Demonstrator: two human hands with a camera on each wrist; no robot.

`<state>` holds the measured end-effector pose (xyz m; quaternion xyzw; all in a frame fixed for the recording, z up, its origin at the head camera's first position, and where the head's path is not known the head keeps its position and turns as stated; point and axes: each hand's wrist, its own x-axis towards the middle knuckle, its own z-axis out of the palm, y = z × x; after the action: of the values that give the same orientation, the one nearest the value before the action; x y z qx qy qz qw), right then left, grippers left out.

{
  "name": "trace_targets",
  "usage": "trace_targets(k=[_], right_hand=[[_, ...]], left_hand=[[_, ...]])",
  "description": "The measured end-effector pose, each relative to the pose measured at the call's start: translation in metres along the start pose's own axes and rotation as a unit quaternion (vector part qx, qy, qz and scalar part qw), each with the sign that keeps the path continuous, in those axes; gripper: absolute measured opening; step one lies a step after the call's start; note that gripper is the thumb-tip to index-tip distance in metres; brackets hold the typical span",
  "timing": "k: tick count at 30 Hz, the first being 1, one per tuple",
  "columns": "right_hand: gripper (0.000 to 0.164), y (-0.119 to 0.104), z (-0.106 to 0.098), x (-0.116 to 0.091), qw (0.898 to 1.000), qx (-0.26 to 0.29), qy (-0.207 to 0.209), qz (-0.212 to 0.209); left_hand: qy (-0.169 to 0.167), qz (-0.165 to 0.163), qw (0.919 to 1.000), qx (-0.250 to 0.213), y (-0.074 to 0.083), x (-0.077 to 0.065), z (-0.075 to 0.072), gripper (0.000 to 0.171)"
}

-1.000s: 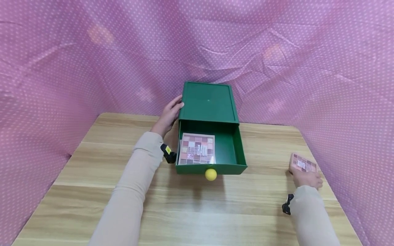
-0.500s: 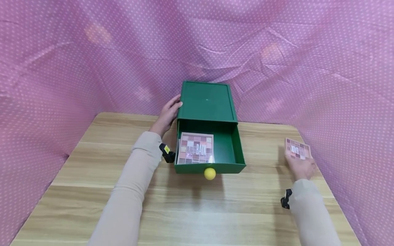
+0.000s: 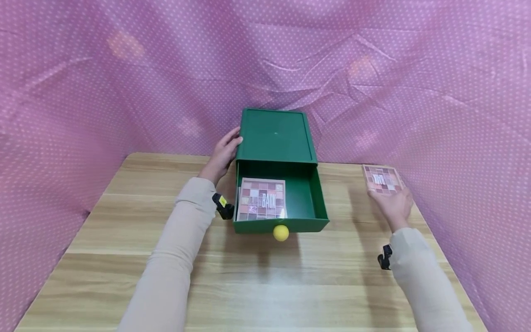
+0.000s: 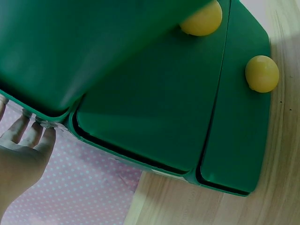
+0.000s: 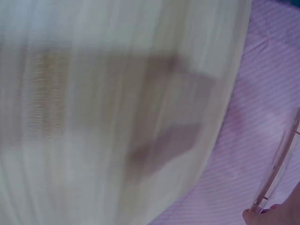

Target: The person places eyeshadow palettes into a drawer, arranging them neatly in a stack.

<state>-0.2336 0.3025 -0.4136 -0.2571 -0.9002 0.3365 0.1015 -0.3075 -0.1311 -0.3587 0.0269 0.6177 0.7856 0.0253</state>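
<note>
A green drawer unit [image 3: 277, 136] stands at the back of the table, its top drawer [image 3: 303, 226] pulled out. An eyeshadow palette [image 3: 259, 200] with a checkered front lies in the left part of that drawer. My left hand [image 3: 221, 157] rests on the unit's left side; the left wrist view shows its extended fingertips [image 4: 48, 137] against the side wall. Over at the right, my right hand [image 3: 393, 206] pinches another eyeshadow palette [image 3: 382, 178] by its near edge. In the right wrist view, this palette [image 5: 277, 166] appears edge-on, above the table.
Below the open drawer, two closed drawers [image 4: 154, 103] show in the left wrist view, with yellow ball knobs [image 4: 262, 74]. The open drawer's knob [image 3: 280, 233] juts out in front. Pink dotted cloth [image 3: 186, 83] hangs around the wooden table [image 3: 265, 295].
My right hand has carried its palette from near the right table edge toward the back and slightly left. The left hand stays at the unit's side. The view has shifted slightly.
</note>
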Motion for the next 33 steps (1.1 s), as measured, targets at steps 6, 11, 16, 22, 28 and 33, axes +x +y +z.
trace_targets(k=[6,11,16,22,28,33], right_hand=[[0.102,-0.019,-0.003,-0.002,0.999,0.011,-0.002,-0.048],[0.092,-0.035,-0.008,-0.006,0.995,0.001,0.011,-0.101],[0.084,-0.054,-0.017,-0.013,0.99,-0.005,0.013,-0.142],[0.093,-0.08,-0.032,-0.022,0.985,-0.012,0.006,-0.174],[0.083,-0.101,-0.044,-0.035,0.976,0.003,-0.008,-0.217],[0.089,-0.119,-0.054,-0.051,0.969,0.014,-0.037,-0.244]], left_hand=[[-0.003,-0.001,1.0,-0.005,0.0,-0.001,-0.002,0.045],[0.0,-0.005,1.0,-0.004,-0.001,0.0,-0.002,0.045],[0.0,-0.008,1.0,-0.001,-0.002,0.001,-0.001,0.045],[-0.001,-0.005,1.0,-0.004,-0.001,0.001,0.0,0.045],[-0.005,-0.002,1.0,-0.002,0.0,0.001,-0.001,0.045],[-0.007,-0.001,1.0,0.002,0.0,0.0,-0.001,0.045]])
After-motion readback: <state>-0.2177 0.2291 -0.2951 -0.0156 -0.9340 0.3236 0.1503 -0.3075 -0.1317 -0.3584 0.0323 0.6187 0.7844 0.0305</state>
